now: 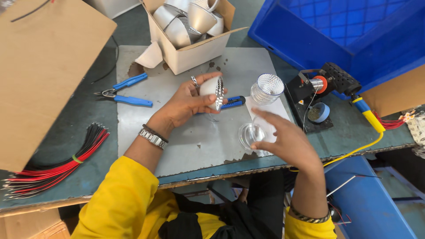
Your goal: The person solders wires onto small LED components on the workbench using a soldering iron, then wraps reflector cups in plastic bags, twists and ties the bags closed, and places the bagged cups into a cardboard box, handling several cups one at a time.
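Head view: left hand (188,104) grips reflector (213,90) above the table's (146,128) middle; right hand (283,139), near right, pinches clear lens (250,134). Risk: lens may slip from the light fingertip pinch and scratch.

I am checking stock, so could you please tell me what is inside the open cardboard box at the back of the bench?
The cardboard box holds several silver cone-shaped reflectors, piled loosely. How many lie underneath, and the box bottom, are hidden by those on top.
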`<action>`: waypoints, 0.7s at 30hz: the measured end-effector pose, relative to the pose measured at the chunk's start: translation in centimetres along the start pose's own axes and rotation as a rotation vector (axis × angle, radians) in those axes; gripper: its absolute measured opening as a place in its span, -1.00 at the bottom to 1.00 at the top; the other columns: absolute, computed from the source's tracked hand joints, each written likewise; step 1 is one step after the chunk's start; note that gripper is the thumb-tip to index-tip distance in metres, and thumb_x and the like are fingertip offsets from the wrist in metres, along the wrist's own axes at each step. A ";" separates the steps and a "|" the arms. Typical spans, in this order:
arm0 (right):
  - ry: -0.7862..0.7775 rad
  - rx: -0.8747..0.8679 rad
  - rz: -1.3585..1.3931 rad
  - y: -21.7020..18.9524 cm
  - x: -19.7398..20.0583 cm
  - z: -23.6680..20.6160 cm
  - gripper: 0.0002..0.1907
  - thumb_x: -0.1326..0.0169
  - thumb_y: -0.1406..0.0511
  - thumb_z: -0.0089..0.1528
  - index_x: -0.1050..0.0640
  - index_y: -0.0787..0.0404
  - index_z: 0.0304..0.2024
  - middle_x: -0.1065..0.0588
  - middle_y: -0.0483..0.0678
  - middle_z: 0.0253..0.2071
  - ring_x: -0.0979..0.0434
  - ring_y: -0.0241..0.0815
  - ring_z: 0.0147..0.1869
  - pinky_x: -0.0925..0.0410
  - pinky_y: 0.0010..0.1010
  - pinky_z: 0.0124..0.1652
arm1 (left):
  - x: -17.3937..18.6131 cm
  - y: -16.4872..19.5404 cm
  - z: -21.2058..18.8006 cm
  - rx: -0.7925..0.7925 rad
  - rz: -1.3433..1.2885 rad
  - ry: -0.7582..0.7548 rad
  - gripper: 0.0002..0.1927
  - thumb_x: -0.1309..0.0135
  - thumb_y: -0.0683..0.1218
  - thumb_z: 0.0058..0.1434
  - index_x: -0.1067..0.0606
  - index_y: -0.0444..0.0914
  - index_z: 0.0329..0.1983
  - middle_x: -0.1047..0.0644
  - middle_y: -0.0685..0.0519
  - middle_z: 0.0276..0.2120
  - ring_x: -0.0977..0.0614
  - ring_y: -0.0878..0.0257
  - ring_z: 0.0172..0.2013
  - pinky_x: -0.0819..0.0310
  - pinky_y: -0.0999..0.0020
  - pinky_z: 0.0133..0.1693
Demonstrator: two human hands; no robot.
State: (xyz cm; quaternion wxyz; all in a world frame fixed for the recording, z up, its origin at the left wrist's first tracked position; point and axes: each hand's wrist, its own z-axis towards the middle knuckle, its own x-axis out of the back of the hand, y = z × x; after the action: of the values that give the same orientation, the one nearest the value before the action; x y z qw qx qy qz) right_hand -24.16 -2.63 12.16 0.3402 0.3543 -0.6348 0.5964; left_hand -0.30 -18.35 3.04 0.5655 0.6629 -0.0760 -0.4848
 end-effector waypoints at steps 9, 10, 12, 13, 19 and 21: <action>-0.077 0.355 0.244 -3.6 0.9 7.4 -0.19 -0.44 0.27 -0.04 -0.46 0.00 0.26 -0.35 -0.03 0.34 -0.52 -0.13 0.23 -0.56 -0.32 -0.06 | 1.0 0.5 0.0 -0.087 -0.065 0.057 -0.21 -0.28 -0.17 0.17 -0.23 -0.24 0.46 -0.53 -0.11 0.13 -0.64 0.03 0.10 -0.70 0.14 -0.04; -0.077 0.407 0.295 -4.0 0.8 8.4 -0.19 -0.45 0.27 -0.04 -0.46 0.01 0.26 -0.33 -0.03 0.33 -0.51 -0.12 0.25 -0.57 -0.31 -0.05 | 1.1 0.8 -0.1 -0.109 -0.077 0.076 -0.21 -0.27 -0.17 0.18 -0.24 -0.24 0.46 -0.53 -0.12 0.12 -0.64 0.04 0.09 -0.70 0.13 -0.04; -0.058 0.440 0.345 -4.6 0.3 10.3 -0.17 -0.45 0.26 -0.04 -0.44 0.05 0.29 -0.36 -0.06 0.31 -0.51 -0.15 0.27 -0.54 -0.31 -0.01 | 1.4 1.0 -0.1 -0.124 -0.081 0.091 -0.22 -0.28 -0.17 0.18 -0.25 -0.25 0.46 -0.52 -0.10 0.14 -0.64 0.06 0.07 -0.70 0.13 -0.04; -0.050 0.449 0.373 -4.6 0.0 11.1 -0.16 -0.44 0.26 -0.03 -0.43 0.08 0.30 -0.37 -0.08 0.30 -0.51 -0.16 0.29 -0.53 -0.31 0.01 | 1.5 1.1 0.0 -0.124 -0.087 0.100 -0.23 -0.28 -0.17 0.18 -0.26 -0.25 0.46 -0.51 -0.09 0.15 -0.64 0.07 0.06 -0.69 0.14 -0.04; -0.034 0.522 0.490 -2.7 -2.9 12.5 -0.17 -0.47 0.24 0.00 -0.44 0.20 0.29 -0.37 -0.04 0.34 -0.47 -0.14 0.34 -0.57 -0.34 0.08 | 2.1 0.1 0.9 -0.110 -0.056 0.099 -0.17 -0.35 -0.14 0.17 -0.26 -0.26 0.49 -0.48 -0.07 0.17 -0.62 0.12 0.05 -0.69 0.14 0.00; -0.013 0.521 0.484 -1.7 -3.4 12.4 -0.17 -0.47 0.22 0.01 -0.45 0.17 0.30 -0.38 -0.02 0.36 -0.48 -0.13 0.36 -0.58 -0.36 0.09 | 2.2 -0.3 1.2 -0.116 -0.083 0.094 -0.17 -0.35 -0.09 0.16 -0.26 -0.27 0.47 -0.49 -0.06 0.18 -0.65 0.13 0.04 -0.72 0.15 -0.03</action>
State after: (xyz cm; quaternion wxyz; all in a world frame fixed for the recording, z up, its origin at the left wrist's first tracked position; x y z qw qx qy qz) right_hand -21.04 -14.95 9.39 0.0829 0.2722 -0.5291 0.7994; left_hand -0.18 -20.46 1.71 0.5854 0.6537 0.0066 -0.4796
